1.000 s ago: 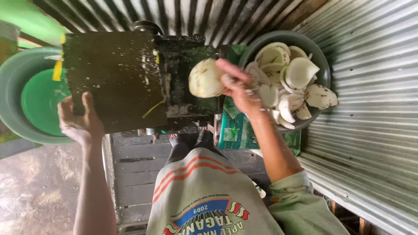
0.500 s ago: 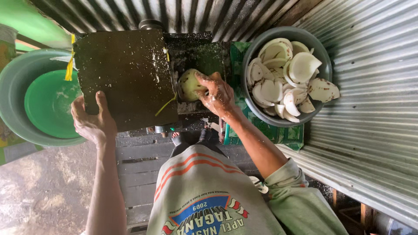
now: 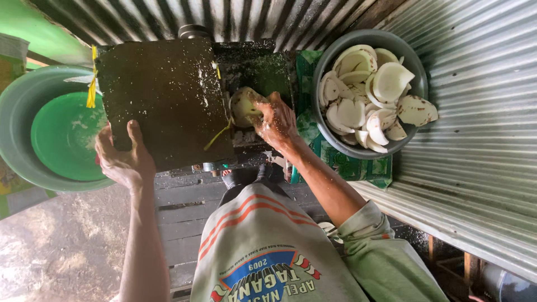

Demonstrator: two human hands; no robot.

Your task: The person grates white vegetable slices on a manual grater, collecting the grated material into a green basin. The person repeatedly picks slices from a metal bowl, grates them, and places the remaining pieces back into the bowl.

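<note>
**Coconut piece pressed at the grater opening**

While the left hand (image 3: pixel 124 159) grips the near edge of the dark, speckled flat cover (image 3: pixel 162 100) with thumb on top and fingers curled under, the right hand (image 3: pixel 275 120) closes around a pale, curved piece of coconut flesh (image 3: pixel 243 105) and holds it against the dark opening just right of that cover. The piece sits at the middle of the scene, between the cover and the grey round basin (image 3: pixel 417 84) on the right, which is heaped with white coconut shell-shaped pieces (image 3: pixel 369 92).

To do this well, I judge that the fingers should stay on the back of the piece, away from the opening, with steady pressure and the left hand bracing the cover so nothing shifts. White shreds coat the right hand, so the grip may be slippery.

Left of the cover stands a large grey-green tub (image 3: pixel 14 117) with a bright green round bowl (image 3: pixel 64 137) inside it, flecked with white gratings. Corrugated metal sheeting (image 3: pixel 481 134) walls the far and right sides; weathered wooden planks (image 3: pixel 184 218) lie near the person, and bare damp ground shows at the near left.
</note>
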